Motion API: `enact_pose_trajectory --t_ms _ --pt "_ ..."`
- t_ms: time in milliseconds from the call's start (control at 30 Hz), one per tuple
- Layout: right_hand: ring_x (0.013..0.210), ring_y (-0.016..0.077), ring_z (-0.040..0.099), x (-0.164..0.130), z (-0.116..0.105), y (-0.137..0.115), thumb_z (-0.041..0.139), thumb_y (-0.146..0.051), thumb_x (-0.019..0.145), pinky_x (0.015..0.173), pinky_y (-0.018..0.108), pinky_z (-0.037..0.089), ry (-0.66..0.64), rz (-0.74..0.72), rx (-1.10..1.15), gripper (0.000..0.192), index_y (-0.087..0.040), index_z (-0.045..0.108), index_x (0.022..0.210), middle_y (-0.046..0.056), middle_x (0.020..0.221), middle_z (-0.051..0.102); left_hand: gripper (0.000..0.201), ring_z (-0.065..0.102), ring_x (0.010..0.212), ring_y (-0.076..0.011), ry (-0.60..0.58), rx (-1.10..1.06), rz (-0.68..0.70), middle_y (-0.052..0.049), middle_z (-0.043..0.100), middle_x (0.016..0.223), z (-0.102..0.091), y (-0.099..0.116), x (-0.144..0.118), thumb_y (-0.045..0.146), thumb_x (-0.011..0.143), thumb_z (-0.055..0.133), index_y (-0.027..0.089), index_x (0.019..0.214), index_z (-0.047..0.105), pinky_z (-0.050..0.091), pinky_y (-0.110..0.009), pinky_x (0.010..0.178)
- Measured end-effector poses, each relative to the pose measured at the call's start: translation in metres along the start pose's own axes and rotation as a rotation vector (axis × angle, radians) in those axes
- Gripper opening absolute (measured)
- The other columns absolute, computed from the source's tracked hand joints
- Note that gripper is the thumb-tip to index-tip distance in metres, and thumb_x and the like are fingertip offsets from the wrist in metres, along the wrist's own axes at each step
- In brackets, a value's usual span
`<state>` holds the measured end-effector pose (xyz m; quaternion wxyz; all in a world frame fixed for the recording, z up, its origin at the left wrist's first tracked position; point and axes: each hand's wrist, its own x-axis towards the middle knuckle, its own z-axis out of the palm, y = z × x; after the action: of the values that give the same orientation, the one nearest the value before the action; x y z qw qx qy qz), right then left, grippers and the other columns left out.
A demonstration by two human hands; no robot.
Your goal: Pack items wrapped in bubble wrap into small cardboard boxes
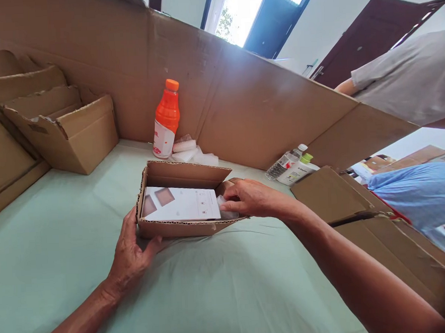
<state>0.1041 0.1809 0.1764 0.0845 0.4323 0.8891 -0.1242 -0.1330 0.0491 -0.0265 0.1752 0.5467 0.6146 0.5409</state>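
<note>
An open cardboard box (pixel 186 229) sits on the pale green cloth. Inside it lies a white printed carton (pixel 183 203) with brown squares on its face. My left hand (pixel 132 250) grips the box's left end, its thumb along the lower front edge and its other fingers against the side. At the right end my right hand (pixel 252 197) reaches into the box, fingers closed on a crumpled piece of translucent plastic wrap (pixel 228 212) beside the carton. Parts of its fingertips are hidden.
An orange-capped bottle (pixel 167 119) and white foam pieces (pixel 194 154) stand behind the box. A clear bottle (pixel 285 162) leans near a white bottle (pixel 299 171). Cardboard boxes (pixel 90 133) are at left, more cartons (pixel 391 257) at right. A cardboard wall (pixel 241 106) runs behind; another person (pixel 408 82) is beyond.
</note>
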Motion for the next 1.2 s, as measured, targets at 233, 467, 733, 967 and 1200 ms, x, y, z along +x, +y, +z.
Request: enact_pose_trajectory --t_ms 233,467,733,967,1200 --pt "0.082 0.0223 0.068 -0.078 0.037 0.032 0.056 -0.046 0.091 0.059 0.029 0.047 0.567 0.213 0.291 0.032 -0.022 0.077 0.094 0.007 0.092 0.077 0.062 0.052 0.133 -0.0336 0.037 0.013 -0.001 -0.015 0.057 0.133 0.0 -0.006 -0.002 0.034 0.087 0.066 0.021 0.144 0.044 0.043 -0.054 0.113" --pt "0.087 0.0226 0.068 -0.082 0.127 0.046 0.063 -0.047 0.085 0.068 0.034 0.055 0.458 0.253 0.601 0.041 -0.023 0.067 0.119 0.01 0.112 0.074 0.066 0.06 0.118 -0.0285 0.034 -0.069 -0.1 -0.014 0.055 0.134 -0.003 -0.012 -0.001 0.039 0.084 0.068 0.021 0.142 0.044 0.05 -0.049 0.103" --pt "0.07 0.0185 0.058 -0.029 0.154 0.018 0.057 -0.043 0.087 0.066 0.035 0.051 0.478 0.163 0.621 0.03 -0.02 0.062 0.106 0.007 0.093 0.069 0.048 0.067 0.089 -0.0229 0.004 -0.077 -0.172 -0.006 0.067 0.101 0.005 -0.008 0.007 0.043 0.083 0.068 0.018 0.121 0.054 0.057 -0.035 0.075" --pt "0.075 0.0247 0.071 -0.064 0.168 0.06 0.065 -0.057 0.082 0.062 0.037 0.056 0.542 0.281 0.786 0.046 -0.02 0.061 0.108 0.012 0.104 0.075 0.077 0.048 0.14 -0.0334 -0.136 -0.146 -0.082 -0.016 0.045 0.153 0.03 0.026 -0.055 0.021 0.08 0.062 0.023 0.152 0.034 0.044 -0.052 0.114" --pt "0.104 0.0284 0.069 -0.005 0.158 0.029 0.071 -0.051 0.079 0.087 0.043 0.058 0.508 0.083 1.014 0.057 -0.02 0.053 0.123 0.016 0.126 0.068 0.091 0.027 0.153 -0.0347 -0.033 -0.145 -0.164 -0.014 0.027 0.164 0.011 0.031 -0.084 0.017 0.081 0.061 0.028 0.16 0.015 0.028 -0.057 0.125"
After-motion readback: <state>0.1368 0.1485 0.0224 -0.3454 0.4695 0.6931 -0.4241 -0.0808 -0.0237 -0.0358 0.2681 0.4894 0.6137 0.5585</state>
